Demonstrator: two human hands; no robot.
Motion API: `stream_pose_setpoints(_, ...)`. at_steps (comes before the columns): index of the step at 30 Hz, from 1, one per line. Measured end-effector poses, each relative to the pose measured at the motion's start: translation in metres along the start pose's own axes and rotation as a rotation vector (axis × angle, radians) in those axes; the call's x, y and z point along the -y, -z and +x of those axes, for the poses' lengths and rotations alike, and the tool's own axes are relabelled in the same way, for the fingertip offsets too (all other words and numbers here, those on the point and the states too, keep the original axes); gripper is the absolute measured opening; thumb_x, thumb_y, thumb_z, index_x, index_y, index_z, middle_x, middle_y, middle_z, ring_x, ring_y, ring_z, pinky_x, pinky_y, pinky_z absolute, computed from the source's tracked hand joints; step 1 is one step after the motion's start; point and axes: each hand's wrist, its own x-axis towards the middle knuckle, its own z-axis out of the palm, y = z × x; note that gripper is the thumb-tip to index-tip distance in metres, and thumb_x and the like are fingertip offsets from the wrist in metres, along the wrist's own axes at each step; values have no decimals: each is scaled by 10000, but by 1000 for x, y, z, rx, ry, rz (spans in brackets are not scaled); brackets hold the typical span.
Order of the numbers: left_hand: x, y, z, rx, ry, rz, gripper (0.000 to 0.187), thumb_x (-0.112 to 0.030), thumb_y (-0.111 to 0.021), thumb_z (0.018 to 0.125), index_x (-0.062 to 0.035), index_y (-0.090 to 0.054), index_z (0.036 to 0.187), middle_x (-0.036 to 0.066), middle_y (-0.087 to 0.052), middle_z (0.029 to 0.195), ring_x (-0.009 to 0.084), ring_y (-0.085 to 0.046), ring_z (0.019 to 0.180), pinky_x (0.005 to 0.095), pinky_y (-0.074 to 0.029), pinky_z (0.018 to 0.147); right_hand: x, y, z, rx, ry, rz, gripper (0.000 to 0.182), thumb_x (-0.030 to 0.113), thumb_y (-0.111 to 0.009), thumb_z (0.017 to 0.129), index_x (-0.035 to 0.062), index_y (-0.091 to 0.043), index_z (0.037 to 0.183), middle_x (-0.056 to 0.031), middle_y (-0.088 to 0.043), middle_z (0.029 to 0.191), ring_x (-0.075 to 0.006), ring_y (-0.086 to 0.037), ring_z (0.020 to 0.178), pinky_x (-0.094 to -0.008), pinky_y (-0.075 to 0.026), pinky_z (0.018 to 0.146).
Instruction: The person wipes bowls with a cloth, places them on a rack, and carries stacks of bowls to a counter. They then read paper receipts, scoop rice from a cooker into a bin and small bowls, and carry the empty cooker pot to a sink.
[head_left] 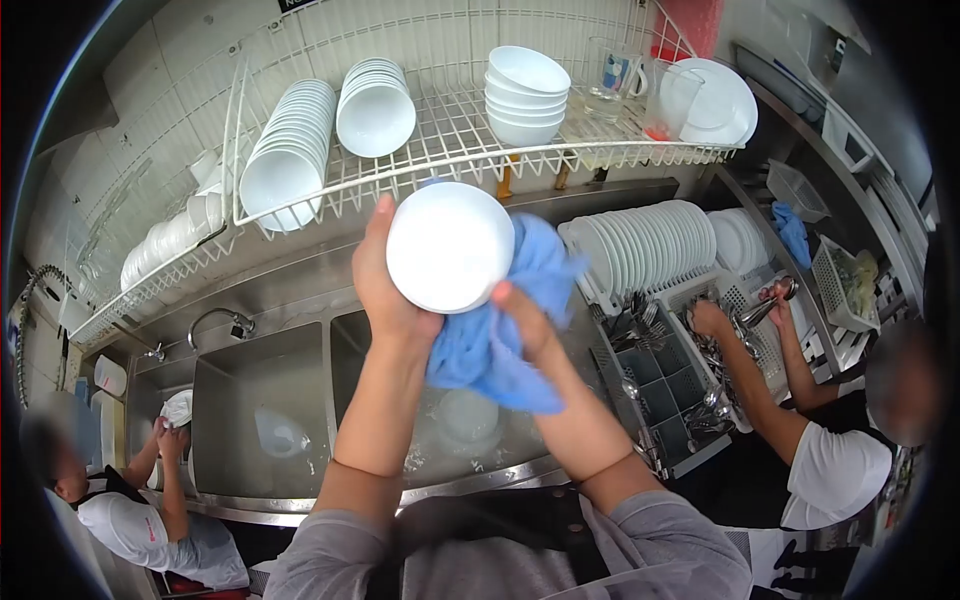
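Note:
A white bowl [450, 247] is held up over the sink, its round face toward the camera. My left hand [385, 285] grips its left side, thumb up along the rim. My right hand [527, 325] has its thumb at the bowl's lower right edge and holds a blue cloth [540, 260], which hangs behind and below the bowl and is partly blurred. The bowl and cloth hide most of the fingers of both hands. Below them, a translucent round item [467, 415] lies in the sink basin.
Above is a wire rack [440, 165] with stacked bowls [285, 180], glasses and plates. Right are racked plates [650, 245] and a cutlery tray [655, 385], where a co-worker's hands [712, 318] handle cutlery. At left, another person [165, 500] stands by the sink and faucet [238, 328].

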Motion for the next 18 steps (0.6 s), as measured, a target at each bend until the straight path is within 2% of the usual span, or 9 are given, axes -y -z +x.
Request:
stream_pose_setpoints(2, 7, -4, 3, -7, 258, -158, 398, -339, -517, 984, 24, -644, 1087, 137, -691, 947, 241, -696, 856, 362, -567, 763, 8, -10, -14, -101, -71, -224, 707, 454, -619, 934, -6, -369, 1410, -116, -499, 1350, -226, -473, 1263, -380, -386, 1083)
stream_pose_setpoints(4, 9, -17, -4, -50, 265, -102, 358, -314, -528, 987, 17, -660, 1021, 118, -687, 882, 209, -687, 777, 329, -554, 700, 17, 8, -16, -309, -185, -139, 737, 540, -511, 970, -11, -349, 1432, -121, -489, 1365, -241, -466, 1271, -375, -378, 1082)
stream_pose_setpoints(6, 10, -26, -2, 226, 74, 146, 326, -280, -531, 995, 11, -670, 948, 87, -681, 818, 154, -654, 686, 285, -515, 606, 13, 91, -20, -318, -160, -139, 990, 802, -436, 843, 32, -370, 1463, -130, -495, 1406, -242, -493, 1260, -388, -390, 1071)
stream_pose_setpoints(9, -8, -86, 30, 408, -626, 482, 352, -197, -624, 970, -18, -608, 666, -29, -504, 570, 48, -411, 519, 267, -291, 464, 47, 94, -16, -455, 7, -358, 788, 748, -379, 904, 61, -485, 1275, -72, -558, 1171, -191, -545, 1087, -319, -431, 955)
stream_pose_setpoints(11, -7, -132, 91, 455, -1308, 771, 343, -267, -689, 908, -14, -601, 693, 87, -521, 577, 229, -439, 444, 322, -337, 448, 52, 73, -23, -417, 27, -451, 658, 682, -343, 968, 79, -548, 1133, -27, -579, 1009, -155, -569, 967, -271, -453, 873)
stream_pose_setpoints(13, 4, -167, 146, 587, -1424, 1245, 432, -397, -748, 821, 23, -653, 792, 204, -638, 723, 387, -647, 745, 435, -520, 654, 33, 85, -49, -502, 12, -817, 500, 535, -496, 968, 72, -624, 1106, -51, -650, 988, -149, -613, 936, -263, -484, 828)
stream_pose_setpoints(15, 27, -173, 191, 791, -1681, 1351, 397, -345, -781, 799, -7, -591, 711, 159, -565, 635, 319, -599, 624, 408, -469, 574, 47, 72, -69, -499, -60, -1131, 401, 448, -575, 968, 68, -668, 1056, -67, -682, 950, -157, -635, 901, -273, -504, 802)
stream_pose_setpoints(16, 34, -163, 204, 856, -1671, 1433, 331, -312, -722, 863, -19, -621, 745, 141, -557, 656, 285, -539, 569, 371, -435, 532, 68, 48, -73, -435, -126, -1256, 383, 435, -579, 968, 68, -675, 1020, -71, -680, 922, -169, -636, 881, -288, -507, 798)
stream_pose_setpoints(18, 50, -151, 219, 931, -1598, 1485, 333, -322, -638, 935, -32, -641, 772, 119, -583, 689, 279, -523, 548, 365, -430, 517, 92, 29, -75, -387, -252, -1015, 397, 462, -608, 942, 72, -664, 984, -79, -670, 896, -188, -629, 839, -319, -511, 775)
